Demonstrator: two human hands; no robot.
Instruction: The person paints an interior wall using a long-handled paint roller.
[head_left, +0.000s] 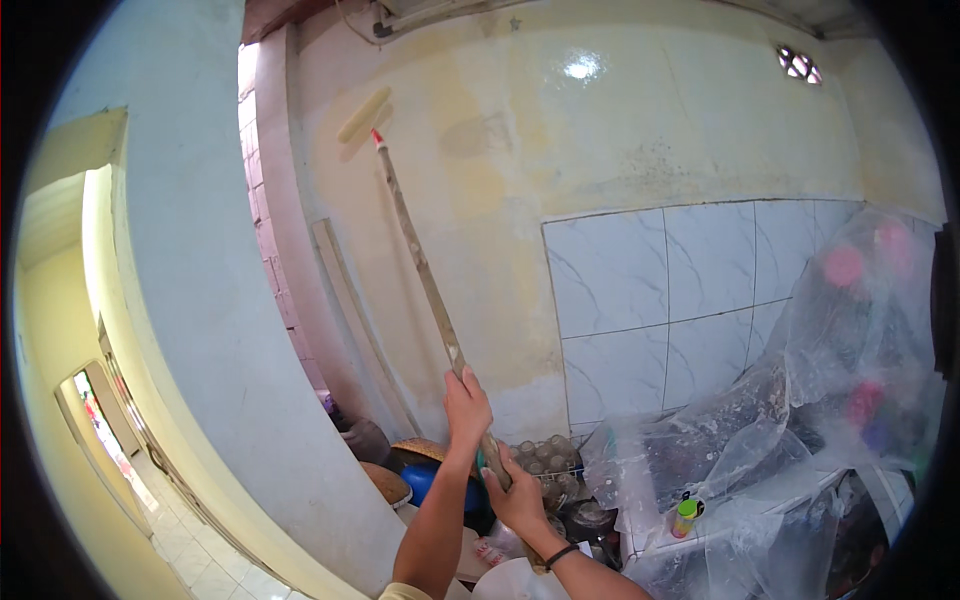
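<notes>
A paint roller (364, 115) on a long wooden pole (422, 265) is raised against or just in front of the yellowish, patchy wall (480, 120); whether it touches cannot be told. A red piece joins the roller to the pole. My left hand (467, 410) is closed around the pole, higher up. Lower down, near the pole's bottom end, my right hand (515, 492) grips it too, with a dark band on that wrist. The pole leans up and to the left from my hands.
White veined tiles (612, 280) cover the lower wall at right. Clear plastic sheeting (740, 420) drapes over a counter, where a small green-lidded container (686, 516) stands. Glasses in a rack (553, 458) and a blue round vessel (437, 487) lie below my hands. A pale pillar (200, 250) and doorway stand left.
</notes>
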